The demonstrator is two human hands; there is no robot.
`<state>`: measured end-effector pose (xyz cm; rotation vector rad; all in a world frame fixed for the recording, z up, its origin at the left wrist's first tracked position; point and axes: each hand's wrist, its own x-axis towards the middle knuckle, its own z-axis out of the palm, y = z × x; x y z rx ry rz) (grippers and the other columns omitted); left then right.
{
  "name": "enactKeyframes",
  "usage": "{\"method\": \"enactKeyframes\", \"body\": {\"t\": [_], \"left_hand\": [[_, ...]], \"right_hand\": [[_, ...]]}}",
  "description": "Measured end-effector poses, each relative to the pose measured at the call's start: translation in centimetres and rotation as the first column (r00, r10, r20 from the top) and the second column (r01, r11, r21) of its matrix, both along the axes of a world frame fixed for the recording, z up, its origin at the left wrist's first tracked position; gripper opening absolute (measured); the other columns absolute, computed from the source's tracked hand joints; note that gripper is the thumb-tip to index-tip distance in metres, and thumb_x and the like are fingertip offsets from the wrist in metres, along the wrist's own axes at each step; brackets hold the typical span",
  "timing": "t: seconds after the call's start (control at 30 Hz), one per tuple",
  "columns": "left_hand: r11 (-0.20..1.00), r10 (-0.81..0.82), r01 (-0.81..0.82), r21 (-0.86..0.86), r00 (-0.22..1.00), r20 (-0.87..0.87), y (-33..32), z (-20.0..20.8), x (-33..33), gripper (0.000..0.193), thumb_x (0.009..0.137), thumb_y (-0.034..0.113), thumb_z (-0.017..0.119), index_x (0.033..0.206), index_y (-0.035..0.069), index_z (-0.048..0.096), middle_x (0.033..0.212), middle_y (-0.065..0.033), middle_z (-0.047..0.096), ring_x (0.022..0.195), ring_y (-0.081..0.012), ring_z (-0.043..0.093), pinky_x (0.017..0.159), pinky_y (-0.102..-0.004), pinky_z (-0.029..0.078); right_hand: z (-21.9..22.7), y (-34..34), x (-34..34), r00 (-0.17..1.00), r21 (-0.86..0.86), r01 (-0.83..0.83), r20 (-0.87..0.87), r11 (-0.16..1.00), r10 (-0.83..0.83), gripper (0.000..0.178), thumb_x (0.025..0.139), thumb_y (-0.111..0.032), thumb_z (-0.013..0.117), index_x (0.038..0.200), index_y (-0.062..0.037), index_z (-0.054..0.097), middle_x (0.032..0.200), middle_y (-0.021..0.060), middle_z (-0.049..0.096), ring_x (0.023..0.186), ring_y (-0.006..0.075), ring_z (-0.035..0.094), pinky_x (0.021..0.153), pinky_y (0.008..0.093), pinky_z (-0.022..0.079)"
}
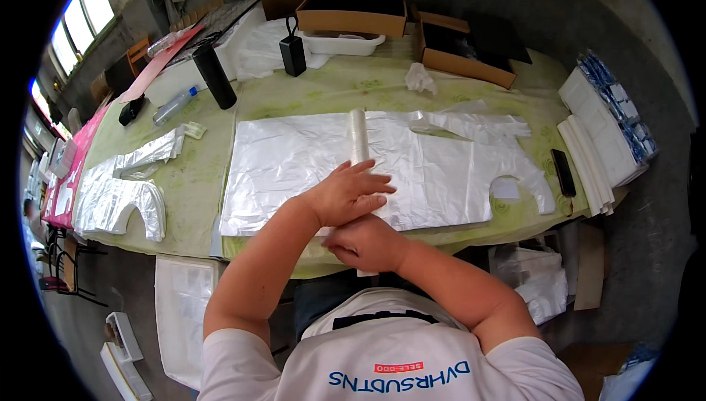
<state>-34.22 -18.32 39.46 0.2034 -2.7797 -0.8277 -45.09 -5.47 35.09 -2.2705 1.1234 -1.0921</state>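
A stack of white plastic vest bags (pixel 294 158) lies flat on the table, handle loops to the right. Across it, pointing away from me, lies a pale translucent roll of film (pixel 359 136). My left hand (pixel 349 194) rests over the roll's near part, fingers stretched out and apart. Just nearer, at the table's front edge, my right hand (pixel 364 243) is closed with its fingers curled under. Whatever it grips, if anything, is hidden. My wrists nearly cross. A second, smaller stack of vest bags (pixel 103 195) sits to the left.
Farther back stand a black cylinder (pixel 214 76), a plastic bottle (pixel 175 106), a black box with a loop (pixel 293 55) and open cardboard boxes (pixel 351 13). A phone (pixel 563 172) lies at right beside white folded stacks (pixel 586 166). A white bin (pixel 184 313) stands below the table's left.
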Motion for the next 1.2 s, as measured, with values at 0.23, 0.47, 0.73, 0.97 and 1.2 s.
{"method": "enactKeyframes", "body": {"t": [0.23, 0.47, 0.73, 0.97, 1.2], "left_hand": [[0.765, 0.58, -0.607, -0.214, 0.795, -0.179, -0.4, -1.8, 5.7, 0.015, 0.086, 0.022, 0.077, 0.09, 0.011, 0.068, 0.122, -0.0072, 0.068, 0.137, -0.0402, 0.048, 0.115, -0.0629, 0.029], [0.78, 0.593, -0.474, -0.41, 0.77, 0.238, 2.7, -2.4, 9.0, 0.067, 0.091, 0.031, 0.067, 0.15, 0.008, 0.046, 0.16, -0.0172, 0.037, 0.152, -0.0396, 0.026, 0.122, -0.0579, 0.024], [0.543, 0.84, -0.788, -0.291, 0.502, 0.207, -1.6, -3.6, 15.5, 0.075, 0.091, 0.026, 0.067, 0.155, 0.002, 0.035, 0.165, -0.0227, 0.023, 0.151, -0.0432, 0.025, 0.123, -0.0482, 0.025], [0.368, 0.925, -0.899, -0.237, 0.327, 0.196, -4.8, -5.3, 20.9, 0.091, 0.088, 0.031, 0.072, 0.162, 0.015, 0.023, 0.155, -0.0225, 0.042, 0.144, -0.0418, 0.038, 0.119, -0.0487, 0.032], [0.375, 0.926, -0.924, -0.07, 0.378, -0.025, -3.5, -4.7, 21.8, 0.077, 0.093, 0.016, 0.065, 0.161, 0.019, 0.029, 0.121, -0.0182, 0.067, 0.108, -0.0284, 0.067, 0.092, -0.0394, 0.053]], "right_hand": [[0.1, 8.0, -2.1, 0.972, -0.128, 0.161, 0.191, 0.979, -0.135, 0.019, 0.079, -0.002, 0.074, 0.098, -0.0058, 0.07, 0.085, 0.01, 0.067, 0.08, 0.0317, 0.064, 0.077, 0.0432, 0.052], [-1.9, 9.3, -1.3, 0.963, 0.046, 0.036, 0.265, 0.998, -0.047, 0.019, 0.079, 0.0, 0.074, 0.097, -0.0057, 0.072, 0.086, 0.0118, 0.068, 0.08, 0.0317, 0.065, 0.072, 0.0411, 0.053], [-3.4, 10.5, -2.0, 0.946, 0.149, 0.112, 0.285, 0.982, -0.152, 0.017, 0.082, -0.002, 0.073, 0.099, -0.0057, 0.073, 0.09, 0.0102, 0.071, 0.081, 0.0295, 0.068, 0.072, 0.0381, 0.054], [-3.8, 11.2, -2.1, 0.925, 0.209, 0.135, 0.324, 0.968, -0.199, 0.017, 0.085, -0.002, 0.071, 0.101, -0.0055, 0.073, 0.09, 0.0108, 0.072, 0.081, 0.0291, 0.068, 0.072, 0.0366, 0.055], [-3.7, 11.6, -2.4, 0.923, 0.235, 0.178, 0.297, 0.956, -0.245, 0.016, 0.087, -0.001, 0.071, 0.102, -0.0041, 0.073, 0.091, 0.0106, 0.072, 0.08, 0.0254, 0.069, 0.072, 0.0331, 0.054]]}}
